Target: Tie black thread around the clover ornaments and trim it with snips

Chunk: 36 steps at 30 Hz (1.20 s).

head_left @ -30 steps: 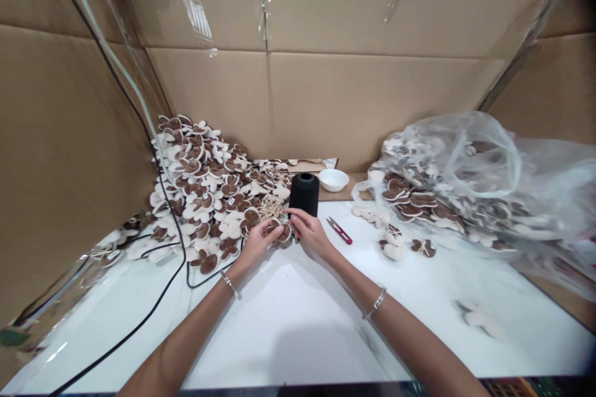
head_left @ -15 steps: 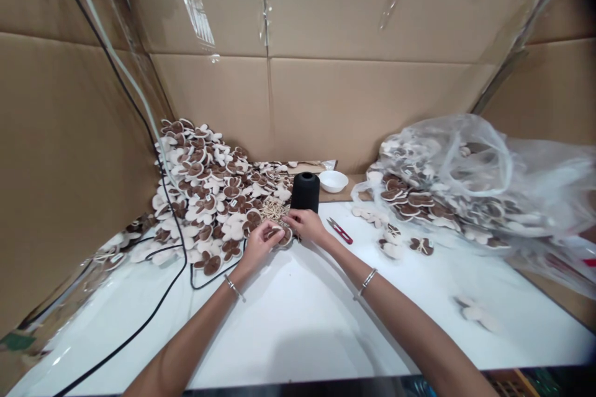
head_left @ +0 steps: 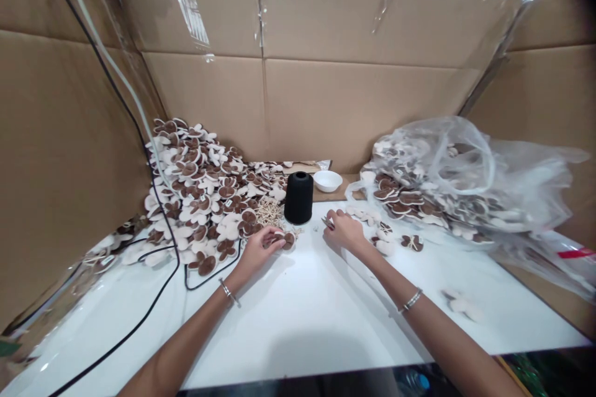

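Your left hand (head_left: 261, 249) pinches a brown-and-cream flower-shaped piece (head_left: 285, 240) and your right hand (head_left: 343, 229) grips small snips (head_left: 328, 222), both near the black thread spool (head_left: 298, 198), with a white bowl (head_left: 327, 181) behind it and a clear plastic bag (head_left: 470, 161) of more pieces right of it.

Cream flower shapes (head_left: 207, 265) have brown centres; the spool (head_left: 298, 198) is black.

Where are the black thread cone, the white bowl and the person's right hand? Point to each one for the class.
Black thread cone (head_left: 298, 198): head view, middle of its side.
White bowl (head_left: 327, 182): head view, inside the bowl.
Person's right hand (head_left: 344, 229): head view, back of the hand.
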### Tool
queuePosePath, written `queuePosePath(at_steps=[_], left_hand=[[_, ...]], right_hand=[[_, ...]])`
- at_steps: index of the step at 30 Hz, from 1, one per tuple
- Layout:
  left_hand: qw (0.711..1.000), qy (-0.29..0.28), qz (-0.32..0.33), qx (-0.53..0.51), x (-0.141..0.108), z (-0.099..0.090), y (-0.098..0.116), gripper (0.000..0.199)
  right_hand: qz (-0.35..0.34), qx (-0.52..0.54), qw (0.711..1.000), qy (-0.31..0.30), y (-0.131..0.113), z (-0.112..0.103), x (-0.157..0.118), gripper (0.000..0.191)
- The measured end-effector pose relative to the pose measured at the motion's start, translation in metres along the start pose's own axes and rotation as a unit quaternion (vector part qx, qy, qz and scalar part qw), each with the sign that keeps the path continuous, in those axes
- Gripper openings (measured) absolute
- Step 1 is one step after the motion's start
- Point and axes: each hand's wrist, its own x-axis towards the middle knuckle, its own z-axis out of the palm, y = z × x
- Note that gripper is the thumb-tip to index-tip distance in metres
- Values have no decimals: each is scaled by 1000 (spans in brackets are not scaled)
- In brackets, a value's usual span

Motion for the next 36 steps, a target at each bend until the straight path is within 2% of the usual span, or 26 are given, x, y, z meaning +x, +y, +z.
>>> queuePosePath(at_steps=[3,8,12,15,18,20,24,28,36], left_hand=[[1000,10,9,12,-2,1,1,21],[999,10,13,49,-3,0,2,20],[993,-4,47,105,-5,-2,2,17],[981,-15,78,178,-6,-2,-1,16],[948,-7,149,280,-5,-2,-5,14],[916,-10,218,337,-5,-3,-6,14],[858,-7,308,410,-5,-6,-6,21],[821,0,351,450,-6,-8,-5,21],[771,9,385,507,-6,-6,0,23]], right_hand=[[17,-70,994,-76,0,2,-4,40],[25,-49,993,-107,-1,5,-1,47],[13,3,989,-145,10,3,0,31],[-9,47,985,-168,8,0,-6,24],[-59,120,974,-180,-8,-5,-15,22],[-92,223,953,-186,-24,-9,-20,24],[-122,269,937,-185,-50,-12,-23,53],[-129,251,942,-183,-60,-7,-16,56],[-185,232,931,-213,-71,-11,-10,44]])
